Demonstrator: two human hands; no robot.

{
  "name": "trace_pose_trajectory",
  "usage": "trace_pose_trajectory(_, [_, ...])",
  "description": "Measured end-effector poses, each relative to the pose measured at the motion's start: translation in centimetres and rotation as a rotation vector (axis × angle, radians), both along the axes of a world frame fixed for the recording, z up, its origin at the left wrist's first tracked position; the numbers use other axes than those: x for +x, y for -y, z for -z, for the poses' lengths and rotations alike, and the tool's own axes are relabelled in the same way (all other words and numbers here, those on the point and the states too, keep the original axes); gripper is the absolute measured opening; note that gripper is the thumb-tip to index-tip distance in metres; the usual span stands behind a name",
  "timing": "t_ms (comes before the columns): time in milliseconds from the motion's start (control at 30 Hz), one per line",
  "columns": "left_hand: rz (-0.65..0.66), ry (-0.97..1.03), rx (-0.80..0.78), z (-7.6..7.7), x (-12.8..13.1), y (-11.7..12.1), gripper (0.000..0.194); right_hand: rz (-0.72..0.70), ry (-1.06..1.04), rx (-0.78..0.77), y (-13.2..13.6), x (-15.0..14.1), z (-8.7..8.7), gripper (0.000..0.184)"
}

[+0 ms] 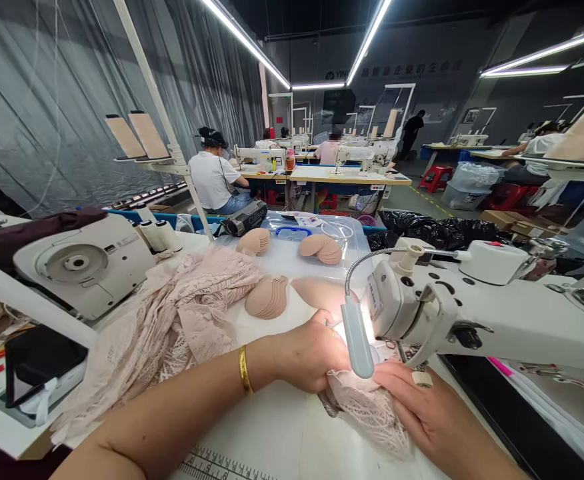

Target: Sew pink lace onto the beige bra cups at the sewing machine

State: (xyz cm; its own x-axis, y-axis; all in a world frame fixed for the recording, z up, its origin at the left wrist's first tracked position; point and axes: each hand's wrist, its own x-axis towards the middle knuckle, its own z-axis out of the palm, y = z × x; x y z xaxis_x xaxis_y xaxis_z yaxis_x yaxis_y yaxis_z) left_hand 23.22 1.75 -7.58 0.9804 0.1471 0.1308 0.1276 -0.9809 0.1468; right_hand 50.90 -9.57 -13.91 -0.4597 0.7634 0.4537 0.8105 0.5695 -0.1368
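My left hand, with a gold bangle on the wrist, is closed on a piece of pale pink lace fabric just left of the needle area of a white sewing machine. My right hand lies flat on the same lace, fingers stretched out and pressing it onto the white table. A small grey lamp on a flexible neck lights the spot and hides part of my left fingers.
A heap of pink lace lies to the left, with stacks of beige foam cups behind it. A second white machine and a black phone sit at far left. Other people sew at tables further back.
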Motion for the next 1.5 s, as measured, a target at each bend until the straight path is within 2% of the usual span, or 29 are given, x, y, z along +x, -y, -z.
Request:
trace_pose_trajectory(133, [-0.029, 0.002, -0.009, 0.1, 0.1, -0.4, 0.011, 0.018, 0.048, 0.087, -0.2, 0.2, -0.2, 0.034])
trace_pose_trajectory(233, [-0.050, -0.008, -0.004, 0.1, 0.2, -0.5, 0.012, 0.074, 0.012, 0.077, -0.5, 0.1, 0.0, 0.039])
trace_pose_trajectory(333, [-0.048, -0.006, -0.016, 0.2, 0.2, -0.5, 0.010, 0.124, -0.071, 0.062, -0.6, -0.2, 0.1, 0.035])
trace_pose_trajectory(533, [-0.045, -0.020, -0.029, 0.1, 0.2, -0.3, 0.010, 0.053, -0.150, 0.028, -0.6, -0.5, -0.3, 0.029])
trace_pose_trajectory(667, [-0.035, -0.008, -0.072, -0.6, -0.3, -0.1, 0.013, 0.014, -0.223, 0.088, -0.2, -0.9, -0.7, 0.031])
trace_pose_trajectory(767, [-0.043, 0.001, -0.095, -1.2, -0.5, 0.2, 0.017, -0.051, -0.188, 0.089, 0.5, -1.8, -1.5, 0.030])
trace_pose_trajectory(867, [-0.162, -0.027, -0.067, -1.5, -0.1, 1.0, 0.024, -0.129, -0.089, 0.010, 0.8, -3.2, -2.1, 0.039])
trace_pose_trajectory(900, [-0.219, -0.060, -0.048, -1.5, 0.1, 1.5, 0.022, -0.121, -0.063, -0.002, 0.8, -3.7, -2.1, 0.040])
trace_pose_trajectory(1000, [-0.335, -0.160, -0.028, -1.3, 0.7, 3.0, 0.016, -0.021, -0.007, -0.005, 0.4, -4.4, -1.6, 0.027])
trace_pose_trajectory(1033, [-0.346, -0.171, -0.042, -1.3, 0.8, 3.4, 0.019, 0.010, 0.008, 0.000, 0.2, -4.4, -1.4, 0.032])
trace_pose_trajectory(1100, [-0.328, -0.159, -0.103, -1.5, 0.6, 3.9, 0.034, 0.055, 0.015, 0.027, -0.1, -4.0, -1.1, 0.039])
trace_pose_trajectory(1167, [-0.273, -0.145, -0.181, -2.0, 0.0, 3.8, 0.046, 0.080, -0.011, 0.076, -0.1, -3.3, -1.3, 0.038])
trace_pose_trajectory(1267, [-0.167, -0.170, -0.231, -2.6, -1.1, 3.0, 0.046, 0.070, -0.033, 0.097, -0.1, -2.5, -1.9, 0.036])
trace_pose_trajectory(1400, [-0.077, -0.203, -0.245, -3.1, -1.7, 1.9, 0.043, 0.048, -0.004, -0.049, 0.1, -1.8, -2.5, 0.036])
trace_pose_trajectory(1500, [-0.075, -0.207, -0.250, -3.3, -1.4, 1.8, 0.041, 0.000, -0.008, -0.185, 0.3, -1.4, -2.7, 0.032])
